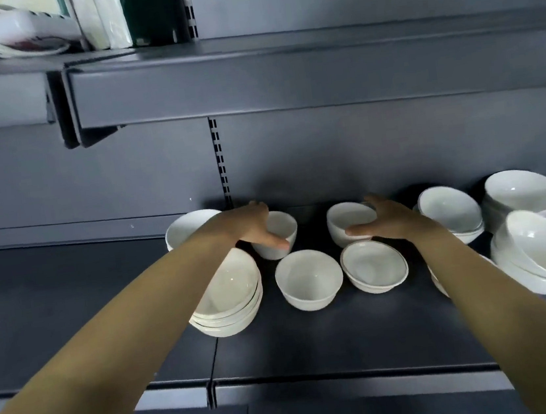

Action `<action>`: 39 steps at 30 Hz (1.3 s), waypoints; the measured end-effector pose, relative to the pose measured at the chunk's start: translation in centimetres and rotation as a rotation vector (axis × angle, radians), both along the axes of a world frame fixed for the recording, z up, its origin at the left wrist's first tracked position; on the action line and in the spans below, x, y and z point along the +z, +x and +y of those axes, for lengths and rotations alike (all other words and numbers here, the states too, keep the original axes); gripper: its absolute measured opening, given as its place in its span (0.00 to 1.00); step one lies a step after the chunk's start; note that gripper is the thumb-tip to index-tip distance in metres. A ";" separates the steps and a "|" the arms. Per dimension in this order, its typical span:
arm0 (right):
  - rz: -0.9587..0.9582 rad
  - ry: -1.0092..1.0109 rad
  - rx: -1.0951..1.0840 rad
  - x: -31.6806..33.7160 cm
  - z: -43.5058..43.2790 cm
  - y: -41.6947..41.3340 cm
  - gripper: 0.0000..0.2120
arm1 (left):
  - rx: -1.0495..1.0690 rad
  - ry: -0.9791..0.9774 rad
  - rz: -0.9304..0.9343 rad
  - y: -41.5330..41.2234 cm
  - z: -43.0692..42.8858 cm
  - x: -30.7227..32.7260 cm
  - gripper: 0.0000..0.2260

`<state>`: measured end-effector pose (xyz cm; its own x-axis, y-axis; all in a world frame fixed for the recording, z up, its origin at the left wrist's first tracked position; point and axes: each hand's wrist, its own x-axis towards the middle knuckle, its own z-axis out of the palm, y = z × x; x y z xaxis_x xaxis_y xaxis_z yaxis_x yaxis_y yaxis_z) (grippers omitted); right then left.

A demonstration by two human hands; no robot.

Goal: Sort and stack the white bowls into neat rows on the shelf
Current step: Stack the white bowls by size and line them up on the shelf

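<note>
Perhaps a bowl point(438, 284) behind the right forearm point(461, 269)

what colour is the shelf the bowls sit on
Dark grey shelf, seen best in the head view.

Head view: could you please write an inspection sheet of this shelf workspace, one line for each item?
Surface: dark grey shelf, bowls gathered at its middle and right.
Job's things: left stack of white bowls; right stacks; deep bowl and shallow bowl single in front.
Clutter: nothing seen.
Hands: left hand grips small back bowl; right hand grips second back bowl, fingers behind it.
Cables: nothing seen.
Surroundings: upper shelf above, white packaged goods on its left; slotted upright on back panel.
</note>
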<state>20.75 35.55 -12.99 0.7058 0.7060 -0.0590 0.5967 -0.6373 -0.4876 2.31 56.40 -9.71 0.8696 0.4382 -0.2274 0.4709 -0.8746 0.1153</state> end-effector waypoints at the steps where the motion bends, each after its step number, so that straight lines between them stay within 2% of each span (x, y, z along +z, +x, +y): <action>1: 0.035 0.002 0.011 -0.3 0.3 0.6 0.39 | 0.034 0.014 0.030 0.6 0.0 0.0 0.41; 3: 0.073 -0.009 0.051 -0.9 0.9 1.5 0.40 | 0.096 0.020 0.091 1.5 0.0 -0.1 0.41; 5: 0.058 0.011 0.062 -1.4 1.5 2.3 0.48 | 0.125 0.003 0.118 2.3 0.2 -0.5 0.38; 7: 0.051 0.010 0.073 -1.9 1.8 2.9 0.51 | 0.141 -0.001 0.123 2.8 0.0 -1.0 0.38; 12: 0.033 0.013 0.072 -2.7 2.3 3.6 0.50 | 0.164 0.037 0.038 3.7 -0.4 -1.5 0.35; 16: 0.095 0.115 0.042 -3.4 2.6 4.0 0.41 | 0.177 0.011 -0.032 3.7 0.2 -2.0 0.31; 22: 0.116 0.206 -0.021 -3.2 1.8 4.9 0.46 | 0.150 -0.071 -0.163 4.3 -0.5 -3.1 0.39; 27: 0.271 0.397 -0.081 -1.0 1.1 5.7 0.42 | 0.071 -0.157 -0.182 5.0 -1.8 -3.6 0.40; 29: 0.248 0.423 -0.058 0.3 1.3 5.3 0.40 | 0.047 -0.171 -0.200 4.5 -1.5 -3.2 0.36; 32: 0.199 0.435 0.006 1.6 2.2 3.9 0.39 | 0.036 -0.059 -0.269 1.8 0.5 -1.7 0.36; 35: 0.194 0.462 0.072 2.0 3.9 1.8 0.38 | 0.131 0.069 -0.295 -1.9 4.2 -0.9 0.35; 39: 0.214 0.448 0.122 1.4 6.1 -0.5 0.40 | 0.293 0.088 -0.186 -6.1 7.1 -1.4 0.39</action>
<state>20.28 41.62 -11.54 0.6222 0.7713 0.1342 0.5107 -0.2699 -0.8163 -3.79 63.47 -11.09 0.7271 0.6860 -0.0279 0.6813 -0.7159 0.1529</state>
